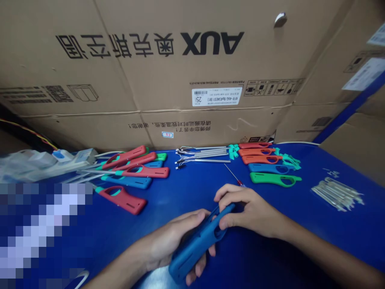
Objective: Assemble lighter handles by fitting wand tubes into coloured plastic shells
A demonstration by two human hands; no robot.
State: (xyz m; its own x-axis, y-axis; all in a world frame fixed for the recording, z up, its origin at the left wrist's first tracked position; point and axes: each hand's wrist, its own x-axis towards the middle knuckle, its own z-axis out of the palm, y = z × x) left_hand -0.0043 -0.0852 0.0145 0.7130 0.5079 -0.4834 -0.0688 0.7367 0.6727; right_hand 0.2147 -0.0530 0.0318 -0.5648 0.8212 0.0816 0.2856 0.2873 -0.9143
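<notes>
Dim, even light; wide-angle bending at edges, pixelated patch lower left.

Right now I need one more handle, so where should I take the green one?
Probably take the green handle by its solid left half, coming from the near side. It lies flat, nearest in its row, with its near edge free; the row's blue handle crowds its far edge.

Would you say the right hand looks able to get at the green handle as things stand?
Probably yes: the green handle lies nearest in its row, just beyond the right hand, with bare blue table between. That hand is pinching the blue handle, so it would have to let go first.
</notes>
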